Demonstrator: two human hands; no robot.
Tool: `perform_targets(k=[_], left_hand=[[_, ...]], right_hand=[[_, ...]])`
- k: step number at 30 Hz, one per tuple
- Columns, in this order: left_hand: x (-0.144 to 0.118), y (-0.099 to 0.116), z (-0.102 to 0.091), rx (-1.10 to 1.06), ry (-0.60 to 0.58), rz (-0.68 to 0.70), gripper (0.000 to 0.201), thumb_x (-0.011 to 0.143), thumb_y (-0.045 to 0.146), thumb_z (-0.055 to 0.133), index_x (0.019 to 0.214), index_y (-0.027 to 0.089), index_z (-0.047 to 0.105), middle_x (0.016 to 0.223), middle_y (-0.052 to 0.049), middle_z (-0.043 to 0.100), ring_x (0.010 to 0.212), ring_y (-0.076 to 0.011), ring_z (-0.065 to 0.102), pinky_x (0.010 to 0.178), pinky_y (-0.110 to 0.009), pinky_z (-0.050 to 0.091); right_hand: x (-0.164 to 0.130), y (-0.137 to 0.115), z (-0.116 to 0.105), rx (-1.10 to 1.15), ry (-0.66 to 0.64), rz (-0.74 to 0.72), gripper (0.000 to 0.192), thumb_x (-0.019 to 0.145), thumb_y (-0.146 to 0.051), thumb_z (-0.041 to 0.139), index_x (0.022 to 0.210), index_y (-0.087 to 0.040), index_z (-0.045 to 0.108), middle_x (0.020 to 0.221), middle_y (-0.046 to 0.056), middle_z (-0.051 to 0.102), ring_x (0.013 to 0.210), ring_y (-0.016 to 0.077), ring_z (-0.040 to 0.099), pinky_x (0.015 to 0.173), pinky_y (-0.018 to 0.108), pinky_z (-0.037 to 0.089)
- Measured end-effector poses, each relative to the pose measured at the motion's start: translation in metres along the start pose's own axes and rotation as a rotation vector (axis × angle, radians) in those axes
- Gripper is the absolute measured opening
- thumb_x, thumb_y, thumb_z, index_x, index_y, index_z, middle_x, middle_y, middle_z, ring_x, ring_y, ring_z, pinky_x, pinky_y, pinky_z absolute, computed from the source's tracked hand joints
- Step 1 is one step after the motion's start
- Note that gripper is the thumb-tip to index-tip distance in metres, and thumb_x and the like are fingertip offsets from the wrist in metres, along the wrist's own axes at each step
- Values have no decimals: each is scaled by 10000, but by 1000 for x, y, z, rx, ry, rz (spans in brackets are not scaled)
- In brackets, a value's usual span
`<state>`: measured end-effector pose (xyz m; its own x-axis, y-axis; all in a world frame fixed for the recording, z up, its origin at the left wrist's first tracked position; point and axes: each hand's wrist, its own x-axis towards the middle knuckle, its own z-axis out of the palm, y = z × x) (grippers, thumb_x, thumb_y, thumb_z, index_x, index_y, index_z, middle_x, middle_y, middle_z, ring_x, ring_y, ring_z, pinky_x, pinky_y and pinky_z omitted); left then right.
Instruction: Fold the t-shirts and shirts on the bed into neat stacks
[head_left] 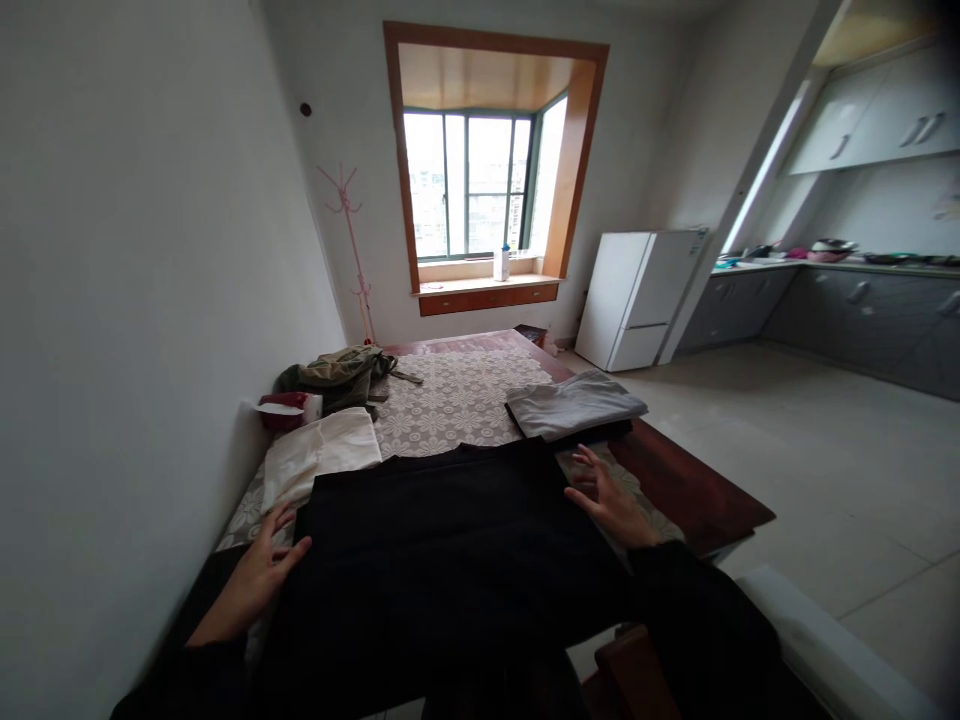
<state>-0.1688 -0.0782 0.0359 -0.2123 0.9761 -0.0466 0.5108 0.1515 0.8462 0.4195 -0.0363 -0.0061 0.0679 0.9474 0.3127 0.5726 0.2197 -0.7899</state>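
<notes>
A black garment (442,540), probably a top, lies spread flat on the near part of the table, its sides straight and a neckline-like edge at the far end. At its left edge is my left hand (264,565), fingers apart and holding nothing. My right hand (611,500) hovers beside the far right corner of the garment, fingers spread; whether either hand touches the cloth I cannot tell. A folded white cloth (326,452) lies beyond my left hand. Past my right hand sits a folded grey garment (574,405) on top of something black.
A patterned tablecloth (457,395) covers much of the reddish-brown table (697,490). An olive bag (337,375) and a dark red tissue pack (289,408) lie by the left wall. Farther off are a pink coat stand (352,240), a white fridge (637,300) and kitchen cabinets (847,310).
</notes>
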Motion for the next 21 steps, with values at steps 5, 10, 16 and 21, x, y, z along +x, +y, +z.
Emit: perform_targets(k=[5, 10, 16, 21], left_hand=[[-77, -12, 2, 58, 71, -54, 983, 658, 736, 703, 1482, 279, 422, 1455, -154, 623, 929, -314, 766, 880, -464, 616], [-113, -19, 2, 115, 155, -86, 958, 665, 687, 674, 1478, 255, 409, 1387, -147, 678, 791, -273, 757, 778, -425, 622], [-124, -24, -2, 183, 149, -112, 925, 654, 606, 639, 1475, 248, 407, 1272, -111, 738, 554, -201, 678, 665, -390, 589], [-131, -33, -10, 145, 127, -114, 739, 668, 569, 644, 1331, 286, 482, 1165, -70, 767, 577, -207, 702, 659, -380, 584]], right_hand=[[-108, -2, -20, -97, 207, 127, 391, 902, -545, 597, 1183, -282, 662, 1125, 69, 726, 954, 268, 698, 893, 428, 568], [-180, 19, -7, 59, 335, 434, 432, 813, -621, 654, 1049, -261, 694, 1058, 60, 761, 1020, 307, 707, 883, 387, 557], [-186, 19, 16, 258, 313, 631, 530, 693, -693, 708, 928, -218, 725, 874, 57, 773, 892, 304, 719, 762, 343, 575], [-176, 6, 12, 344, 367, 604, 523, 669, -707, 729, 832, -210, 739, 795, 36, 749, 820, 274, 692, 689, 299, 555]])
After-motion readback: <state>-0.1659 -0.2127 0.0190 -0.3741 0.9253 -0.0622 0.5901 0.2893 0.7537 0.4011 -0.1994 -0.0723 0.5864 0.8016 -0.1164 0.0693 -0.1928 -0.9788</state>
